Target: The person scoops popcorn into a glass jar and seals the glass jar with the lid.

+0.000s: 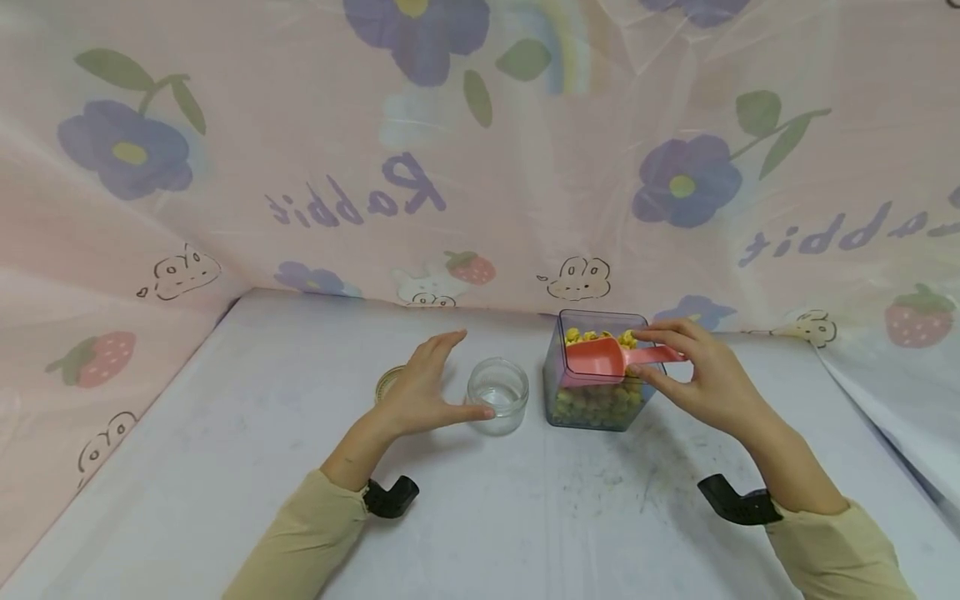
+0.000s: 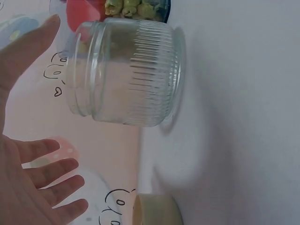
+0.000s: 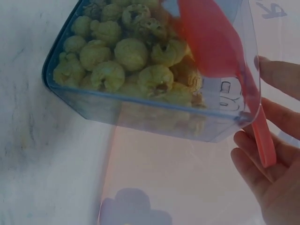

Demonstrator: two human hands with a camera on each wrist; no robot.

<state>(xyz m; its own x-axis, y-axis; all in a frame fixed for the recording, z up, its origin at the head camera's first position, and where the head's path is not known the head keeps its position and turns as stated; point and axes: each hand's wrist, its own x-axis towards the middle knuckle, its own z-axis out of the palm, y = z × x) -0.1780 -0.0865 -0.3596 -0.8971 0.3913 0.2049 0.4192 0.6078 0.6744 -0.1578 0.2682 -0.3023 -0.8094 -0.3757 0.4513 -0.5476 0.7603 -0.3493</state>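
My left hand (image 1: 420, 392) is spread on the left side of a clear glass jar (image 1: 498, 396), thumb and fingers apart and holding nothing. The upright jar has no lid on; its ribbed lower wall (image 2: 152, 72) shows in the left wrist view. To its right stands a clear square container (image 1: 596, 408) of yellow-green popcorn (image 3: 131, 56). A red scoop (image 1: 596, 358) lies at its top, handle jutting out over the rim. My right hand (image 1: 701, 371) has its thumb and fingers spaced around that handle (image 3: 265, 140); whether they touch it is hard to tell.
A round gold-coloured lid (image 1: 386, 382) lies on the white table (image 1: 487, 533), partly hidden behind my left hand. A printed pink sheet (image 1: 510, 208) hangs behind and beside the table. Black curved pieces (image 1: 392, 497) sit at both wrists.
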